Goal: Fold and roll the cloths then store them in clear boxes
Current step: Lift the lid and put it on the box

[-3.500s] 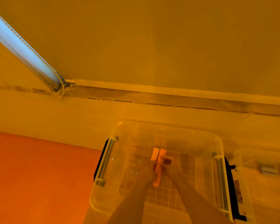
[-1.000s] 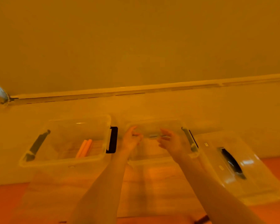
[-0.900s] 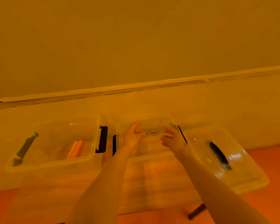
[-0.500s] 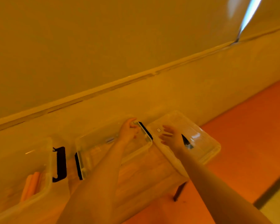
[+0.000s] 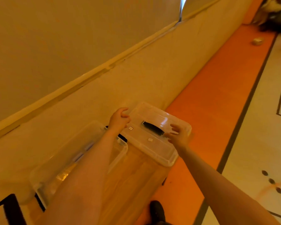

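Amber light tints the whole scene, so true colours are uncertain. Largest in view is the plain pale wall, which meets a padded cream ledge along a slanted trim strip. Below the ledge runs a broad orange floor band, bordered on the right by a dark line and pale marked flooring.

On a low wooden table stands an open clear plastic storage box, lidless, with black latch handles at its near and far ends. No cloth can be made out inside it; its contents are blurred and partly hidden by the left forearm. Just beside it, to the right, lies a clear rectangular plastic lid with a black carrying handle at its centre and two small white labels on its surface. The lid overhangs the table's right edge.

The person's left hand is at the lid's far-left corner, fingers curled inward with thumb opposed; whether they actually grip the rim cannot be told. The right hand hovers at the lid's right edge, near the end of the black handle, fingers spread wide and relaxed, holding nothing. Contact with the lid cannot be confirmed.

A second black latch shows at the bottom left corner. A dark shoe tip shows beneath the table edge. A small pale crumpled object lies on the orange band far to the right.
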A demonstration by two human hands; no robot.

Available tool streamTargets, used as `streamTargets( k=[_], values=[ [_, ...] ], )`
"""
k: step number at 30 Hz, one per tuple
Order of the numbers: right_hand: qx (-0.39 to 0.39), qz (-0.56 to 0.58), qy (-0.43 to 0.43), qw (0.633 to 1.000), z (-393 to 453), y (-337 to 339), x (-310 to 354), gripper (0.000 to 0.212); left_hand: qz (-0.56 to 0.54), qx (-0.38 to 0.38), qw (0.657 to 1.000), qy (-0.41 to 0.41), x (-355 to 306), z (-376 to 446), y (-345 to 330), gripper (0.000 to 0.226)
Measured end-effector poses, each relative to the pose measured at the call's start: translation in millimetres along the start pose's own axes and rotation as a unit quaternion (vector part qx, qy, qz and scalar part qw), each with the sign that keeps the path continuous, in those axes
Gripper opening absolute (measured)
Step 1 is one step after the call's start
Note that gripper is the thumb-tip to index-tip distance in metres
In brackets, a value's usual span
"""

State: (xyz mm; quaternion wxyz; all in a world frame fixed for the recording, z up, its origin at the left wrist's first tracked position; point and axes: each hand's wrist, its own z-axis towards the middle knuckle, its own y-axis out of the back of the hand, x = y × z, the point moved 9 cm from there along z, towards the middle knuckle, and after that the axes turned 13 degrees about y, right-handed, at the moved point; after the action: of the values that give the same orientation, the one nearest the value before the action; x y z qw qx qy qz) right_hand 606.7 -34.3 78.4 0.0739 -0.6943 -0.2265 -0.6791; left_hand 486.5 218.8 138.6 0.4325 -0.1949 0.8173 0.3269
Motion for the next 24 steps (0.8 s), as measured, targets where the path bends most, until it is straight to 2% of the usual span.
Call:
streamTargets(
  k=[8,15,22,24],
  values=[
    [-0.090,-0.102,-0.017,0.991,46,29,-32,0.055,0.030,0.029,0.999,-0.019,-20,53,-29,0.049],
    [-0.105,-0.146,-0.056,0.982,68,22,-60,0.062,0.070,0.013,0.997,-0.003,-11,99,-28,0.050],
    [-0.123,-0.205,-0.060,0.969,56,24,-85,0.065,0.158,0.046,0.986,0.023,22,129,-41,0.066],
    [-0.123,-0.222,-0.090,0.963,50,22,-99,0.074,0.184,0.058,0.981,0.020,29,135,-47,0.070]
  ],
)
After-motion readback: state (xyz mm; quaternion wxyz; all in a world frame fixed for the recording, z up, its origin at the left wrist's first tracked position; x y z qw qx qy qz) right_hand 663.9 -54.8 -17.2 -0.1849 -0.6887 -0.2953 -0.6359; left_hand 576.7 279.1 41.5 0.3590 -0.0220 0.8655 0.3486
